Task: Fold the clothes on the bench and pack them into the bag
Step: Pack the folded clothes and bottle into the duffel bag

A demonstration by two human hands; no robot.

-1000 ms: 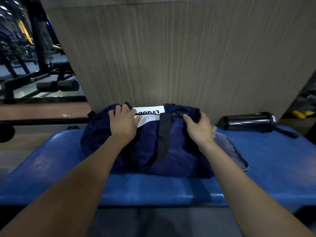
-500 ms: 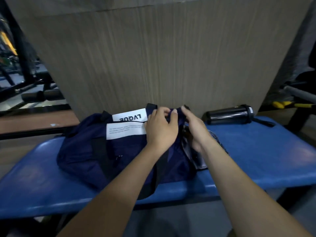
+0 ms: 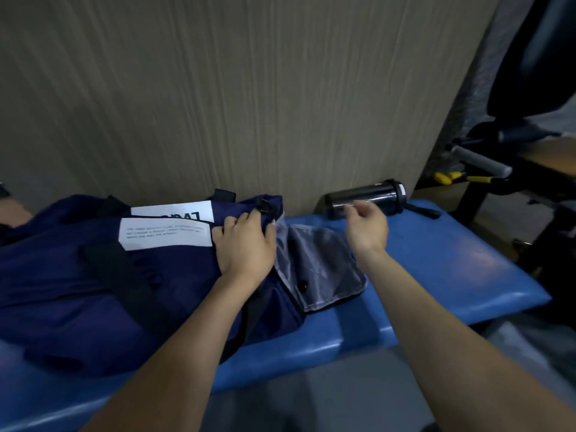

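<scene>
Pressing 1 navy bag (image 3: 93, 291) w/ flat left hand (image 3: 246, 247); right hand (image 3: 367, 226) loose, holding nothing; 1 black bottle (image 3: 364, 198) behind.

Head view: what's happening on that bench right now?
A person stands at the blue bench. The left hand presses on the right end of the navy bag, beside its grey flap. The right hand hovers, holding nothing, near a black bottle lying by the wall.
</scene>
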